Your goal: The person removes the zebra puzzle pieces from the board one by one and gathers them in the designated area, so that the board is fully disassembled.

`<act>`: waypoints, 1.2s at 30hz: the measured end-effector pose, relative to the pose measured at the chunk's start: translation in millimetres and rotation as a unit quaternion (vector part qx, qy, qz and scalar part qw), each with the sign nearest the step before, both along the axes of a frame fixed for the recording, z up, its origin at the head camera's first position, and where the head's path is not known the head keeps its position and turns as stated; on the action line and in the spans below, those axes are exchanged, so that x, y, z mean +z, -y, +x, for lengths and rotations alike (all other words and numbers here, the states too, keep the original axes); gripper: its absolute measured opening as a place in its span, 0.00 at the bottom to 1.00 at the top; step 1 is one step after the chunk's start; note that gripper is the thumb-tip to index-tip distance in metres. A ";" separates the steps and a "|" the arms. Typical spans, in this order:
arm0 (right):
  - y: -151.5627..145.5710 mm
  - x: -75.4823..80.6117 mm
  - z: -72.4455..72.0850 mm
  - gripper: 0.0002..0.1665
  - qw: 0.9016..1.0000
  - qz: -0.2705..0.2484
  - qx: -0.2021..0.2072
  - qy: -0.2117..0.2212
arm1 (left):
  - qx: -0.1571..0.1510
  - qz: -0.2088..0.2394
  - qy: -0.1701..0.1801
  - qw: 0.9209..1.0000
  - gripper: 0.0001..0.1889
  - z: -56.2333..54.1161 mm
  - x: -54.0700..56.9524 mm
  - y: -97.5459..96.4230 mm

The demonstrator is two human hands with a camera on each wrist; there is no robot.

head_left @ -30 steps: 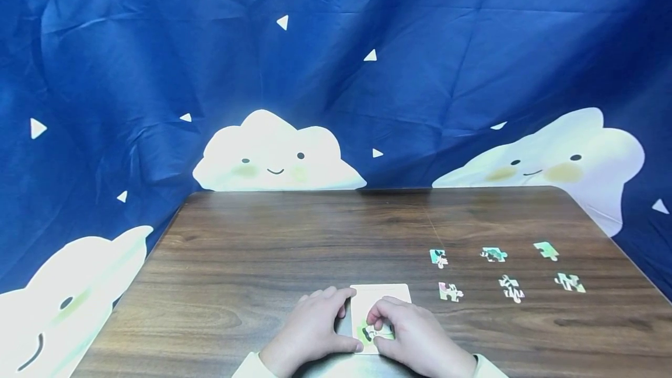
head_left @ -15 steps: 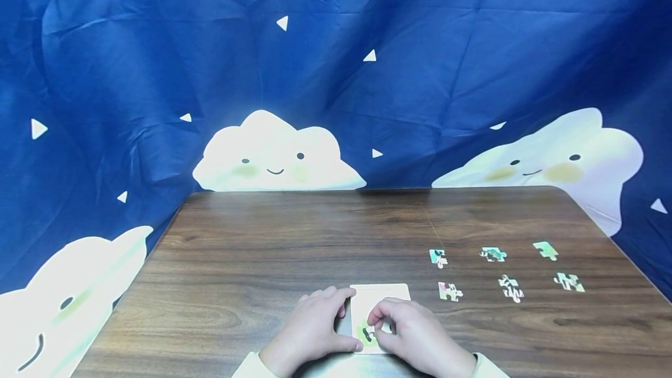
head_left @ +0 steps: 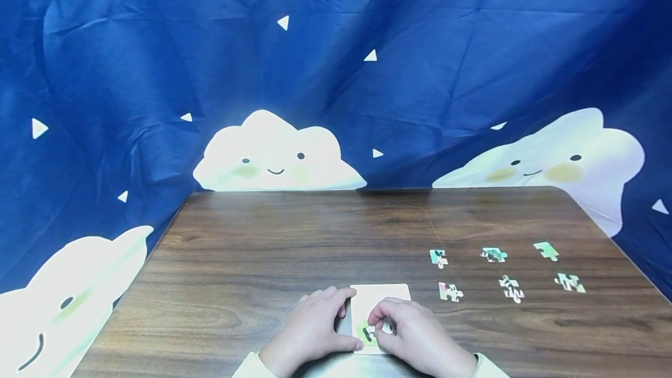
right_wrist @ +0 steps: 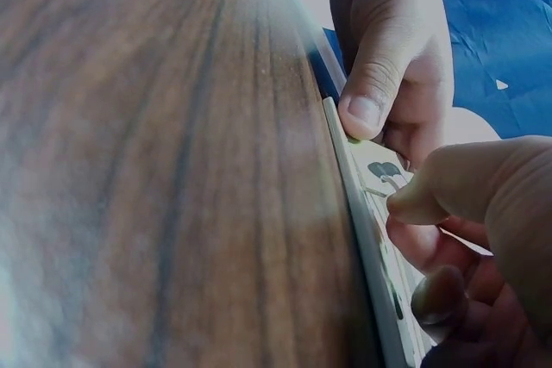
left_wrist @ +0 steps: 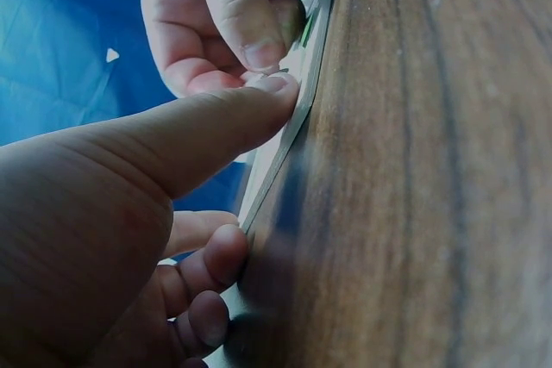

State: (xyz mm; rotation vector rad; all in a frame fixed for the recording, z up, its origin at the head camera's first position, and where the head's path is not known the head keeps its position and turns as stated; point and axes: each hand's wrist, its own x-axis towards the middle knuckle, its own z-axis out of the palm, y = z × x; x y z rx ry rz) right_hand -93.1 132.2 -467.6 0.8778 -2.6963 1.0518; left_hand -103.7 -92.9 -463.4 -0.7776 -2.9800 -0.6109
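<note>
A small pale puzzle board (head_left: 380,292) lies near the table's front edge, with a green, black and white picture part at its lower left. My left hand (head_left: 310,328) holds the board's left side, index finger at the far corner and thumb at the near one. Over the lower part of the board, my right hand (head_left: 417,331) pinches a small puzzle piece (head_left: 370,329) between thumb and index finger. In the right wrist view, those fingertips sit close over the board's surface, beside a dark printed patch (right_wrist: 384,170). My right hand covers much of the board's lower right.
Several loose jigsaw pieces lie in two rows on the right of the wooden table (head_left: 294,232), among them a green piece (head_left: 547,251) and a pink-and-white piece (head_left: 450,291). A blue curtain (head_left: 336,63) with printed clouds hangs behind the table.
My right thumb has moved slightly up toward the index fingertip, and the pale area seen there earlier is now mostly covered. The left hand and the board stay where they were.
</note>
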 end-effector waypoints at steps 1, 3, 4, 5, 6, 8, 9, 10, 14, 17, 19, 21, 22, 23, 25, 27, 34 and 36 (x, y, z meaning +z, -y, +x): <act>-0.1 0.0 -0.1 0.14 1.000 -0.001 0.000 0.001 | 0.000 0.000 0.000 1.000 0.43 0.0 0.0 0.1; 0.0 0.1 -0.4 0.14 1.000 -0.002 0.001 0.005 | 0.000 0.001 0.000 1.000 0.42 -0.1 0.1 0.2; 0.0 0.2 -0.3 0.14 1.000 -0.002 0.001 0.008 | 0.000 0.002 0.000 1.000 0.42 -0.2 0.2 0.2; 0.0 0.4 -0.3 0.13 1.000 -0.001 0.002 0.011 | -0.001 0.002 0.000 1.000 0.42 -0.3 0.2 0.3; 0.0 0.6 -0.2 0.13 1.000 -0.001 0.002 0.015 | -0.001 0.003 0.000 1.000 0.42 -0.2 0.3 0.4; 0.0 0.9 -0.1 0.13 1.000 -0.003 0.002 0.019 | -0.002 0.004 0.002 1.000 0.42 -0.1 0.4 0.4; 0.0 1.0 0.0 0.12 1.000 -0.005 0.003 0.020 | -0.002 0.004 0.003 1.000 0.42 0.0 0.5 0.4; 0.0 1.0 0.0 0.12 1.000 -0.007 0.003 0.019 | -0.002 0.004 0.003 1.000 0.42 0.1 0.6 0.4; 0.3 0.8 -0.2 0.11 1.000 -0.014 0.002 0.008 | -0.002 0.005 0.004 1.000 0.42 0.3 1.3 0.4; 0.9 0.7 -0.2 0.11 1.000 -0.011 -0.003 0.003 | -0.003 0.007 0.002 1.000 0.42 0.2 1.8 0.5; 1.1 0.6 -0.3 0.11 1.000 -0.006 -0.005 0.001 | -0.003 0.007 0.002 1.000 0.42 0.2 2.2 0.7; 1.4 0.3 -0.5 0.11 1.000 -0.003 -0.006 0.001 | -0.004 0.008 0.003 1.000 0.42 0.2 2.5 0.9; 1.5 0.2 -0.6 0.11 1.000 -0.002 -0.006 0.000 | -0.004 0.008 0.003 1.000 0.42 0.3 2.7 1.0; 1.6 -0.1 -0.7 0.11 1.000 -0.002 -0.005 -0.003 | -0.004 0.009 0.004 1.000 0.42 0.4 2.9 1.1; 1.7 -0.9 -0.7 0.12 1.000 -0.003 -0.006 -0.013 | -0.004 0.010 0.004 1.000 0.42 0.4 3.0 1.2; 1.8 -1.7 -0.7 0.12 1.000 -0.005 -0.007 -0.020 | -0.004 0.011 0.004 1.000 0.42 0.5 2.9 1.3; 0.6 -3.2 -1.1 0.12 0.999 -0.009 -0.012 -0.044 | -0.007 0.015 -0.002 1.000 0.42 0.7 1.6 1.1; -1.0 -2.9 -1.2 0.13 0.999 -0.014 -0.016 -0.042 | -0.007 0.015 0.000 1.000 0.42 0.5 1.5 0.8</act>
